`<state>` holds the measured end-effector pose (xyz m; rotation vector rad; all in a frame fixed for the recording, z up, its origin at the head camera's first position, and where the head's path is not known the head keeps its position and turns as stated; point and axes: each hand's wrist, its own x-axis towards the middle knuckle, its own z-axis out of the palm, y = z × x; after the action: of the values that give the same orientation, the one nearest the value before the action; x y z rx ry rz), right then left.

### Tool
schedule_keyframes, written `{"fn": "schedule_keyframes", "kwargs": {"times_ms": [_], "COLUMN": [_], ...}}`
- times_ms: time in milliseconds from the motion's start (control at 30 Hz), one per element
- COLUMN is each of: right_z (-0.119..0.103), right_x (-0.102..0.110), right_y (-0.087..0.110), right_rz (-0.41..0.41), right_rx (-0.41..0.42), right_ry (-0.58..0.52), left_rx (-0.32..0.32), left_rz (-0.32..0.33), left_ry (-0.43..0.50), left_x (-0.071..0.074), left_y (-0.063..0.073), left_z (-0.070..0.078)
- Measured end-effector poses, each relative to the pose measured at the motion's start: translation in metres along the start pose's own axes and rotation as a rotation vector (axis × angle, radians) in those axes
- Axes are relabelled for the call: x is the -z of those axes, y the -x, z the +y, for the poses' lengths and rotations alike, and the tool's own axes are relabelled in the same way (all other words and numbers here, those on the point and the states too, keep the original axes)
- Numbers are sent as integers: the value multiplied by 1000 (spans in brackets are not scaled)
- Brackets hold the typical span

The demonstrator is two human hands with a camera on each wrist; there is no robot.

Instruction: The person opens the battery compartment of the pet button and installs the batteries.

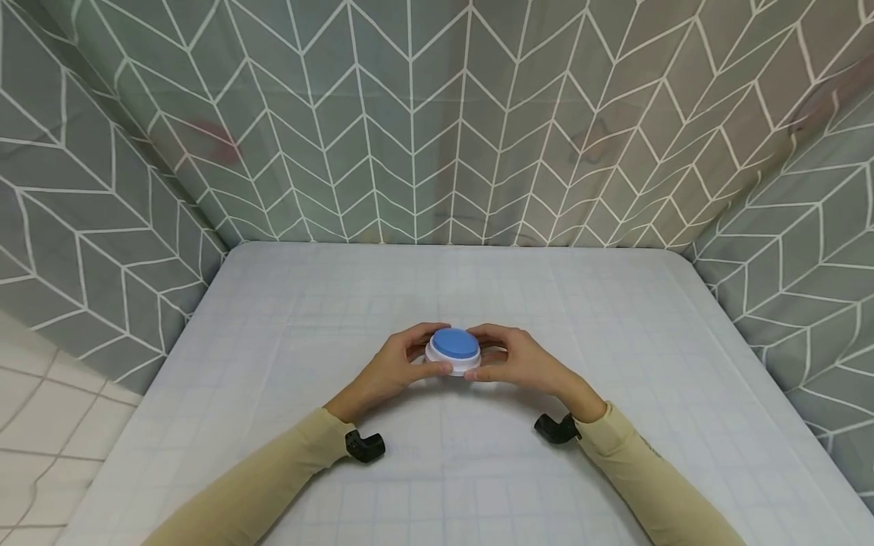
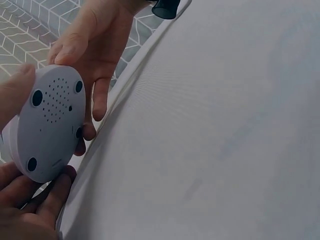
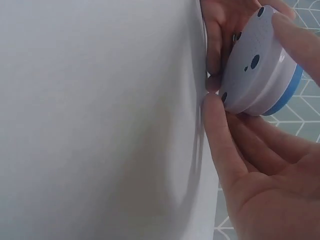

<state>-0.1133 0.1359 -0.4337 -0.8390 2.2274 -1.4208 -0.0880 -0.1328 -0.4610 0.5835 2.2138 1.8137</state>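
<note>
Both hands hold a round push button [image 1: 456,346] with a blue top and a white base, near the middle of the table in the head view. My left hand [image 1: 401,355] grips its left side, thumb on the near edge and fingers round the far side. On the opposite side, my right hand [image 1: 519,356] grips it the same way. The wrist views show the button's underside [image 2: 55,120] lifted off the tabletop, with small speaker-like holes and several dark round feet. Its blue top [image 3: 285,95] faces away from the table.
A pale, faintly gridded cloth [image 1: 328,303] covers the table. Grey curtains [image 1: 437,121] with white zigzag lines stand behind it and at both sides. A black wrist mount [image 1: 365,447] sits at the left cuff, another black mount [image 1: 556,429] at the right. Floor tiles [image 1: 48,432] show at left.
</note>
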Motion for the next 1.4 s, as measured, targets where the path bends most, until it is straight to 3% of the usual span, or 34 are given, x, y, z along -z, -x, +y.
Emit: {"fn": "schedule_keyframes", "kwargs": {"times_ms": [600,833,1400], "right_z": [10,10,7], "right_x": [-2,-4,-6], "right_y": [-3,-1,1], "right_rz": [21,60,108], "right_rx": [8,14,45], "right_ry": [-158,-89,81], "left_rx": [10,22,-5], "left_rz": [0,-12,-25], "left_ry": [-67,-116,-137], "left_x": [-2,-3,-5], "left_y": [0,0,-2], "left_z": [-4,-5,-6]}}
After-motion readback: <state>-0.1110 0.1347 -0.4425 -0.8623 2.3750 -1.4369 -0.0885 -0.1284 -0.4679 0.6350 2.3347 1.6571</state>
